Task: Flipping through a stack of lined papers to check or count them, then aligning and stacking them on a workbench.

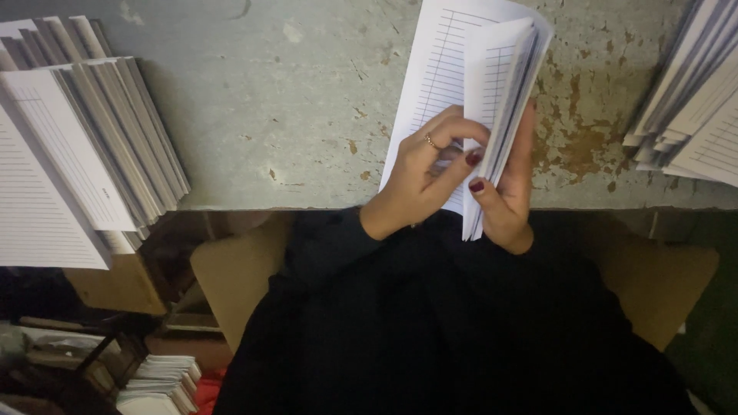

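Note:
A booklet of white lined sheets [453, 69] lies half folded on the worn grey table [292, 100], its near end hanging over the table's front edge. My left hand [419, 180], with a ring on one finger, pinches the inner pages near the fold. My right hand [511, 192] cups the folded stack of pages from the right side, thumb on the front edge. Both hands touch each other at the booklet's lower part.
Fanned stacks of lined booklets lie at the left [84, 146] and at the right edge [692, 92]. Below the table are cardboard boxes [231, 277] and more booklets in a pile [157, 384]. My black clothing fills the lower middle.

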